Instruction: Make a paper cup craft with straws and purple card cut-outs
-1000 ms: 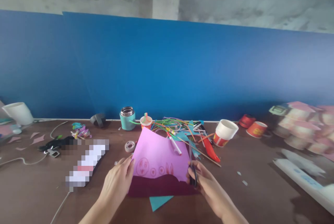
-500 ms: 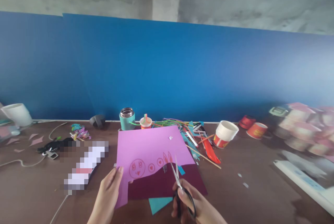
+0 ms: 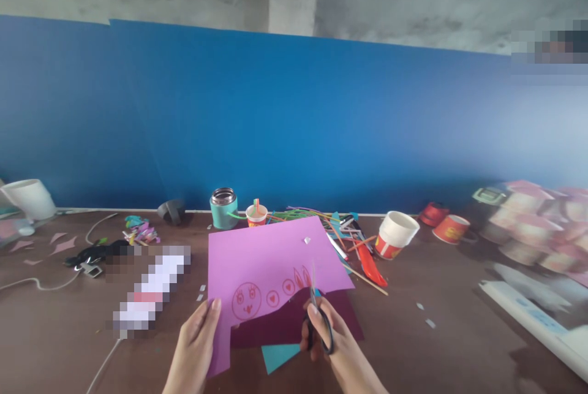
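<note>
A purple sheet of paper (image 3: pixel 266 259) bears red drawings: a round face, two circled hearts and two pointed ear shapes. Its lower edge is cut away unevenly. My left hand (image 3: pixel 198 329) pinches the sheet at its lower left, thumb on top. In my right hand (image 3: pixel 328 336) are black-handled scissors (image 3: pixel 313 299), fingers in the loops. Their blades point up at the cut edge, beside the drawn ears, and look nearly closed. Under the sheet lies a dark maroon sheet (image 3: pixel 342 317), and a teal paper piece (image 3: pixel 279 357) sits nearer to me.
Behind the sheet stand a teal thermos (image 3: pixel 223 210), a small paper cup (image 3: pixel 256 215) and a heap of coloured sticks (image 3: pixel 335 222). Stacked paper cups (image 3: pixel 395 234) stand to the right. A white power strip (image 3: pixel 528 326) lies far right. Paper scraps (image 3: pixel 142 231) are at left.
The purple sheet and my left hand have shifted slightly right and down. My right hand has moved a little left and up, and the scissor blades have come closer together.
</note>
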A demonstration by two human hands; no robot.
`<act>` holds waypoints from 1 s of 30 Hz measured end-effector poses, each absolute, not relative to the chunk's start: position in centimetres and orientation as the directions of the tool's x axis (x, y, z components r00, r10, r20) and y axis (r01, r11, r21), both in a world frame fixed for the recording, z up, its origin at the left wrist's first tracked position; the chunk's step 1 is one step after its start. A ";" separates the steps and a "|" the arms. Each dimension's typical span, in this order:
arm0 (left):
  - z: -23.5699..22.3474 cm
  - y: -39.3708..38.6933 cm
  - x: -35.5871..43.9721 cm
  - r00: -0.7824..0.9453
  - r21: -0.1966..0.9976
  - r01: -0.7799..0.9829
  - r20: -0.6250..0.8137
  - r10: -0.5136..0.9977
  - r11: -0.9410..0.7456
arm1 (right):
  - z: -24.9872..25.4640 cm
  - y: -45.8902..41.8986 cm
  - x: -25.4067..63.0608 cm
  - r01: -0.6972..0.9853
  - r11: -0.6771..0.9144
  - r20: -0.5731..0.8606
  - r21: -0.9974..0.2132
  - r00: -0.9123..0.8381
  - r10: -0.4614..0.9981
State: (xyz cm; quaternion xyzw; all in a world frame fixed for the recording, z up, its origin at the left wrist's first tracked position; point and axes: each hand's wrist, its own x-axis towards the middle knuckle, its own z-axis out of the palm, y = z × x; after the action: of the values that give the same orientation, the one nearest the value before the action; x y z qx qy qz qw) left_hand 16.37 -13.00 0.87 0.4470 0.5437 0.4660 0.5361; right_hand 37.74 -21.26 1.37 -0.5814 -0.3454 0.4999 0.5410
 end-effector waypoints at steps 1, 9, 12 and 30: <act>0.7 -13.0 16.4 -0.033 0.984 -0.024 -0.177 0.984 0.176 | 1.3 -21.3 37.7 -0.126 -0.164 -0.193 -0.978 0.269 0.944; 0.3 -13.3 16.5 -0.009 0.972 -0.114 -0.207 0.978 0.204 | 0.5 -21.2 37.9 -0.157 -0.093 -0.131 -0.983 0.249 0.960; 0.2 -13.5 16.5 -0.011 0.970 -0.128 -0.212 0.977 0.208 | 0.8 -21.2 38.0 -0.160 -0.087 -0.125 -0.983 0.239 0.963; -0.2 -13.8 16.6 -0.015 0.967 -0.135 -0.221 0.975 0.217 | 1.5 -21.2 37.2 -0.099 -0.083 -0.109 -0.992 0.299 0.948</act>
State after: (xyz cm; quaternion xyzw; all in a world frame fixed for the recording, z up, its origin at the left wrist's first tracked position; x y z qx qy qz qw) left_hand 16.58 -13.81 -0.24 0.3997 0.5252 0.4814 0.5768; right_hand 37.23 -21.21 1.45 -0.5729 -0.3705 0.4616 0.5670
